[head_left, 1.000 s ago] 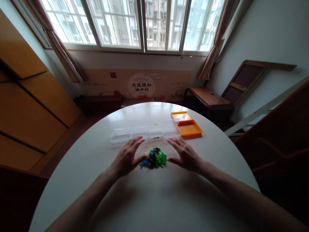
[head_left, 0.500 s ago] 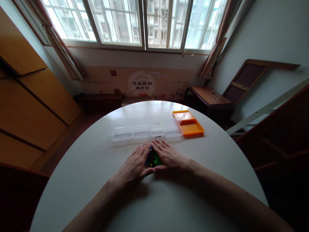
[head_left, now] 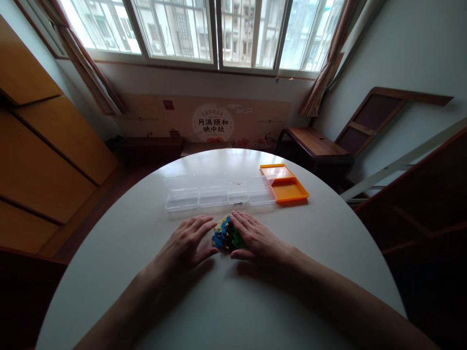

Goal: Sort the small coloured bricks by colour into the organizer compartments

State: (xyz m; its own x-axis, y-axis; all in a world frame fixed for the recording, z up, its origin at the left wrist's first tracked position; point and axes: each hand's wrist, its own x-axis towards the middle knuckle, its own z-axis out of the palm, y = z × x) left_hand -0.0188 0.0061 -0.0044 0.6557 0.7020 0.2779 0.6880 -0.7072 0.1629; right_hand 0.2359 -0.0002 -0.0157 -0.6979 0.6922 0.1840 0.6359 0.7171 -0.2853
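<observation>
A small heap of tiny coloured pieces (head_left: pixel 223 235), blue, yellow, green and dark, lies on the round white table (head_left: pixel 233 301). My left hand (head_left: pixel 186 245) rests flat just left of the heap, fingers spread, holding nothing. My right hand (head_left: pixel 257 238) lies flat against the heap's right side and partly covers it, fingers stretched out. Beyond the heap sits a clear plastic box with several compartments (head_left: pixel 219 194).
An orange lid or tray (head_left: pixel 288 187) lies at the clear box's right end. Past the table are a window, a low wooden bench (head_left: pixel 314 143) to the right and wooden cabinets (head_left: pixel 47 155) to the left.
Both hands swept inward from either side of the pile and pushed it into a tighter heap. Since then my left hand has drawn slightly back to the left, uncovering part of the heap.
</observation>
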